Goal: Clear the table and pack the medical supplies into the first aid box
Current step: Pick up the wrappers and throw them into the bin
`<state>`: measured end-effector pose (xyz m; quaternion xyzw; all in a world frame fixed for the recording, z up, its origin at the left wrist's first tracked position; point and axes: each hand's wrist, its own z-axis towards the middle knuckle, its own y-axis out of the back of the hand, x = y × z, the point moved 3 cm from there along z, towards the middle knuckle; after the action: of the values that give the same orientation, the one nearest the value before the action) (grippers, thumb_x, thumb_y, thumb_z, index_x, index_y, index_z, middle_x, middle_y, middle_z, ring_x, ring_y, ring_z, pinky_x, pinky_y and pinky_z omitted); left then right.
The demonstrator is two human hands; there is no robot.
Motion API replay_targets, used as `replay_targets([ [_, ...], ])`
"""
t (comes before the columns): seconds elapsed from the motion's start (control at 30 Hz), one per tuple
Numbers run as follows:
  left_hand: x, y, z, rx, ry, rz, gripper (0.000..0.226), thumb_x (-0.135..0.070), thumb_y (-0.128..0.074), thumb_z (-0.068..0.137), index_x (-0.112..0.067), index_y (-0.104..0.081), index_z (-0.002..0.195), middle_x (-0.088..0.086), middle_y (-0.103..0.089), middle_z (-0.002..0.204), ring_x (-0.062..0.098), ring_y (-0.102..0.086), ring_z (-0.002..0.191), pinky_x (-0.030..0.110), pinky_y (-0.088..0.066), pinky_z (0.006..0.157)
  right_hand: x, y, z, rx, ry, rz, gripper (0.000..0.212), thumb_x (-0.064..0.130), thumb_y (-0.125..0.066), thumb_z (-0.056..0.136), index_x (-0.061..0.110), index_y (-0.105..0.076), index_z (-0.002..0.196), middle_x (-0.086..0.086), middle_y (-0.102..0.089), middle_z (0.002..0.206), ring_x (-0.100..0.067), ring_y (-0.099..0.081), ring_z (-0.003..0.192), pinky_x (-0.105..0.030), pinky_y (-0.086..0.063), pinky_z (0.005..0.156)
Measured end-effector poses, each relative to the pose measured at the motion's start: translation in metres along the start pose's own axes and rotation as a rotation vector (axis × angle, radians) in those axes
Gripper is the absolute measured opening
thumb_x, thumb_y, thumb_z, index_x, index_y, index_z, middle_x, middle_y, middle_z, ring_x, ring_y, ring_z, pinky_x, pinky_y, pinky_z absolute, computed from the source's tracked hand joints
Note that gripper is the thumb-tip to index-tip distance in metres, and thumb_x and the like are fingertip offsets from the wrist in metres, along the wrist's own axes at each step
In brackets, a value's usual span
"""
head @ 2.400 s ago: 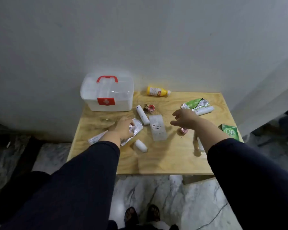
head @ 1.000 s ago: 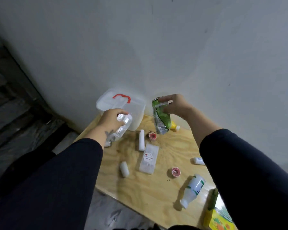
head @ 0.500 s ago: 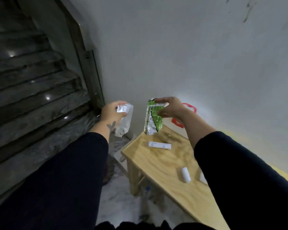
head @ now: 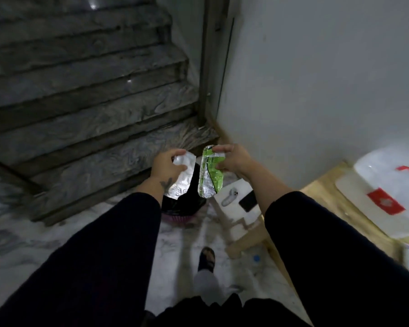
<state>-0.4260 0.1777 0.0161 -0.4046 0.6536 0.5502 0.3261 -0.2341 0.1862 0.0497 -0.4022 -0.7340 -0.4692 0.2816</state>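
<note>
Crinkled silver foil, the empty wrapper (head: 181, 179), hangs from the left hand (head: 167, 165), whose thumb and fingers pinch its upper edge; beside it, just apart, the green-and-silver pouch (head: 210, 177) hangs from the right hand (head: 232, 159), gripped at its top corner between thumb and fingers. Both pieces appear flattened and limp, so they are judged very light, soft and easily crushed, not fragile; the glossy film may slip, and a pinch at an upper edge or corner, as shown, seems the surest hold. Fine print runs across the silver wrapper and along the lower part of the pouch, but motion blur leaves none of it legible and no brand can be read. Both hang directly above a dark-lined waste bin (head: 182, 206) with a pink base, standing on the marble floor (head: 33, 234) at the foot of the stone stairs (head: 80, 90); the likely step is discarding this rubbish. To the right, a white stool (head: 236, 215) carries a pale controller-like item and a dark phone-like slab. Farther right, the wooden table (head: 321, 194) bears the translucent first aid box (head: 387, 185), lid on, with a red handle and a red label bearing a white emblem, blurred.
</note>
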Motion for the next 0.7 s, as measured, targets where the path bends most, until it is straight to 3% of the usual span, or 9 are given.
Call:
replay_targets([
  [0.07, 0.023, 0.005, 0.022, -0.015, 0.059, -0.01, 0.048, 0.008, -0.07, 0.08, -0.003, -0.062, 0.126, 0.016, -0.06, 0.132, 0.027, -0.052, 0.127, 0.024, -0.04, 0.095, 0.002, -0.019, 0.031, 0.044, -0.018, -0.021, 0.051, -0.011, -0.068, 0.077, 0.008, -0.06, 0.124, -0.012, -0.062, 0.116, -0.02, -0.058, 0.073, -0.009, -0.053, 0.058],
  [0.13, 0.045, 0.007, 0.045, -0.036, 0.124, -0.014, 0.046, 0.008, -0.067, 0.082, -0.004, -0.062, 0.126, 0.015, -0.06, 0.132, 0.027, -0.052, 0.127, 0.023, -0.039, 0.095, 0.003, -0.036, 0.062, 0.073, -0.039, -0.035, 0.05, -0.009, -0.068, 0.078, 0.009, -0.06, 0.124, -0.009, -0.061, 0.114, -0.014, -0.056, 0.07, -0.003, -0.044, 0.043],
  [0.23, 0.08, 0.004, 0.084, -0.038, 0.222, -0.006, 0.041, 0.006, -0.059, 0.088, -0.005, -0.06, 0.128, 0.014, -0.058, 0.134, 0.027, -0.051, 0.129, 0.024, -0.038, 0.098, -0.007, -0.061, 0.112, 0.106, -0.073, -0.058, 0.049, -0.006, -0.069, 0.077, 0.011, -0.062, 0.122, -0.012, -0.059, 0.13, -0.016, -0.059, 0.089, -0.02, -0.05, 0.067],
  [0.33, 0.123, -0.008, 0.119, -0.041, 0.338, -0.01, 0.038, 0.002, -0.052, 0.093, -0.01, -0.059, 0.129, 0.012, -0.055, 0.137, 0.026, -0.051, 0.128, 0.021, -0.038, 0.092, -0.028, -0.087, 0.16, 0.089, -0.128, -0.078, 0.047, -0.007, -0.067, 0.077, 0.012, -0.063, 0.12, -0.01, -0.061, 0.129, -0.025, -0.065, 0.105, -0.032, -0.052, 0.086],
  [0.4, 0.153, -0.017, 0.139, -0.045, 0.405, -0.008, 0.037, -0.002, -0.051, 0.095, -0.012, -0.058, 0.13, 0.01, -0.055, 0.138, 0.025, -0.052, 0.126, 0.02, -0.038, 0.091, -0.053, -0.108, 0.191, 0.087, -0.197, -0.082, 0.044, -0.007, -0.065, 0.078, 0.014, -0.065, 0.118, -0.009, -0.062, 0.127, -0.027, -0.065, 0.105, -0.035, -0.054, 0.086],
  [0.57, 0.246, -0.054, 0.182, 0.021, 0.534, -0.009, 0.035, -0.002, -0.046, 0.097, -0.005, -0.056, 0.131, 0.013, -0.055, 0.138, 0.026, -0.051, 0.128, 0.017, -0.036, 0.091, -0.125, -0.169, 0.259, 0.106, -0.278, -0.061, 0.031, 0.001, -0.064, 0.084, 0.02, -0.07, 0.109, 0.002, -0.062, 0.118, -0.019, -0.063, 0.099, -0.023, -0.049, 0.078],
  [0.63, 0.281, -0.071, 0.198, 0.077, 0.559, 0.041, 0.037, -0.004, -0.042, 0.1, -0.009, -0.054, 0.134, 0.01, -0.051, 0.142, 0.025, -0.048, 0.13, 0.01, -0.032, 0.082, -0.156, -0.191, 0.28, 0.089, -0.315, -0.041, 0.029, 0.003, -0.06, 0.087, 0.022, -0.069, 0.107, -0.001, -0.064, 0.116, -0.023, -0.064, 0.099, -0.028, -0.053, 0.078],
  [0.7, 0.31, -0.088, 0.21, 0.125, 0.577, 0.045, 0.039, -0.005, -0.04, 0.101, -0.013, -0.05, 0.138, 0.008, -0.047, 0.146, 0.026, -0.046, 0.132, 0.012, -0.034, 0.081, -0.183, -0.212, 0.293, 0.079, -0.346, -0.039, 0.031, 0.004, -0.059, 0.087, 0.022, -0.065, 0.111, -0.006, -0.066, 0.112, -0.028, -0.065, 0.097, -0.039, -0.057, 0.082],
])
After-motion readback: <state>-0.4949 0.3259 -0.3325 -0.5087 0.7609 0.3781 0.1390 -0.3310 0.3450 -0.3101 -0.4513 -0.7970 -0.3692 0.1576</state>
